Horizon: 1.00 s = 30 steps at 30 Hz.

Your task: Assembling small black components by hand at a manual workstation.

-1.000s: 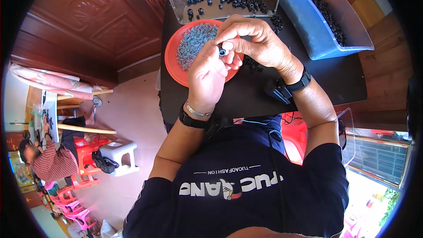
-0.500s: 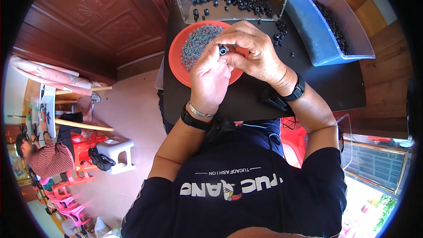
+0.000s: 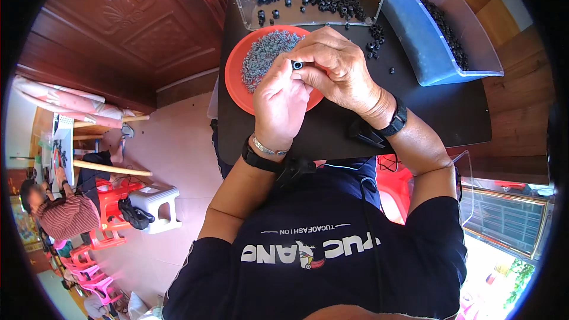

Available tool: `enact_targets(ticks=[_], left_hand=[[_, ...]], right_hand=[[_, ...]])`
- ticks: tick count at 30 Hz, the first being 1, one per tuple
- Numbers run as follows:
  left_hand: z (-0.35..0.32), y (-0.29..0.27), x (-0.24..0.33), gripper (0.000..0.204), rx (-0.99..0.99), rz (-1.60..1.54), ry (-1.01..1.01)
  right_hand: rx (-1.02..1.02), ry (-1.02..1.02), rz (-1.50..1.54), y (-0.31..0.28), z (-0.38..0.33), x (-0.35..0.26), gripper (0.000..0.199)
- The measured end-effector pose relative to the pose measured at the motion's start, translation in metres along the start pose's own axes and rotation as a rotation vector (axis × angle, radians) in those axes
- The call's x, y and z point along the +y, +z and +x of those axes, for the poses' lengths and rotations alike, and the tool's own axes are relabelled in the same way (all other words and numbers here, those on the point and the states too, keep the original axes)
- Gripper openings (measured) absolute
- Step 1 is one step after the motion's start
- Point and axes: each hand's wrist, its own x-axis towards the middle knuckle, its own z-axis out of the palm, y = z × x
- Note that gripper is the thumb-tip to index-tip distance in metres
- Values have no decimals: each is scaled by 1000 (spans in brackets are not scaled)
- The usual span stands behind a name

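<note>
Hands unmoved, both pinch small black ring (image 3: 297, 64).

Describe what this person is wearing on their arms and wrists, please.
Dark navy sleeves end above the elbows, so both forearms are bare. The left hand has a black band and a thin silver bracelet at its wrist. The right hand has a black watch-like strap. No gloves or rings show.

Dark carved wooden door panels (image 3: 124, 29) run along the upper left, with pale pinkish floor tiles (image 3: 178, 136) below. A white plastic stool (image 3: 155, 201) sits by red plastic chairs (image 3: 104, 213), and bright daylight comes through a barred window (image 3: 504, 219) at lower right.
</note>
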Motion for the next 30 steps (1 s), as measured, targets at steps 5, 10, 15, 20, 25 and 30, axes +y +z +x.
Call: enact_targets(ticks=[5,10,15,20,25,30], left_hand=[[2,6,-4,32,98,-10,44],[-4,-4,-3,40,24,-7,68],[-2,-11,0,27,34,24,-50],[-3,-4,4,20,137,82,-87],[1,-9,1,20,153,49,-94],[-1,-12,3,19,181,55,-99]], right_hand=[[17,68,34,-2,1,0,29],[-1,39,106,-4,4,-1,26],[90,-5,-61,-28,14,-7,21],[295,13,-596,-102,31,-17,20],[537,331,-942,-148,39,-32,29],[365,310,-545,-135,18,2,18]])
